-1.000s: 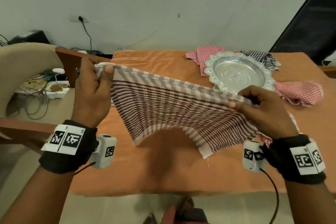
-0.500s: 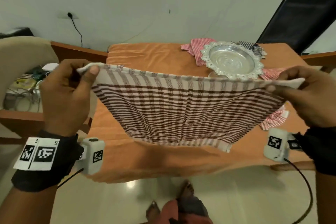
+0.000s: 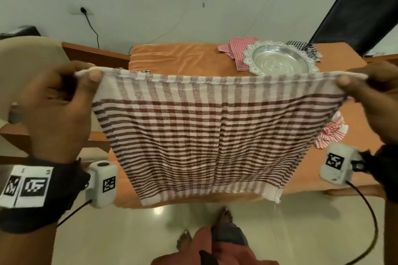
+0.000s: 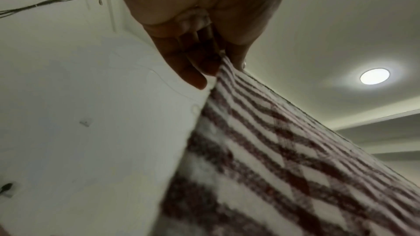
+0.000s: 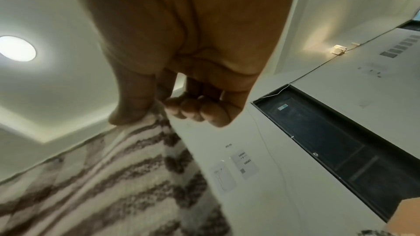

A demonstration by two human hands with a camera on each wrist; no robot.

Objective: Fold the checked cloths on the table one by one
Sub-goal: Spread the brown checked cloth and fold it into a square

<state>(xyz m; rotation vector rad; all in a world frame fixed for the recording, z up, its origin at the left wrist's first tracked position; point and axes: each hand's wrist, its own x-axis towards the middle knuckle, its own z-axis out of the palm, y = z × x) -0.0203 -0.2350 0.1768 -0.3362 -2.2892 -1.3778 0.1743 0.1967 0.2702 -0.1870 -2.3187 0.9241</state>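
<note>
A brown-and-white checked cloth [image 3: 206, 131] hangs spread out in the air in front of the table [image 3: 189, 58]. My left hand [image 3: 58, 101] pinches its top left corner, thumb on the near side. My right hand [image 3: 372, 97] pinches the top right corner. The top edge is pulled taut between them and the lower edge hangs free over the table's front edge. In the left wrist view the fingers [image 4: 193, 71] clamp the cloth [image 4: 284, 159]. In the right wrist view the thumb [image 5: 131, 107] presses on the cloth [image 5: 109, 177].
A silver plate [image 3: 280, 60] stands at the table's far right. A red checked cloth [image 3: 237, 47] lies left of it, a dark checked cloth [image 3: 305, 48] right of it, and a red-and-white cloth [image 3: 331, 133] at the right edge. A chair [image 3: 23, 54] stands at the left.
Both hands have lifted the cloth off the table and moved apart, stretching its top edge flat. It now hangs higher and fully spread out.
</note>
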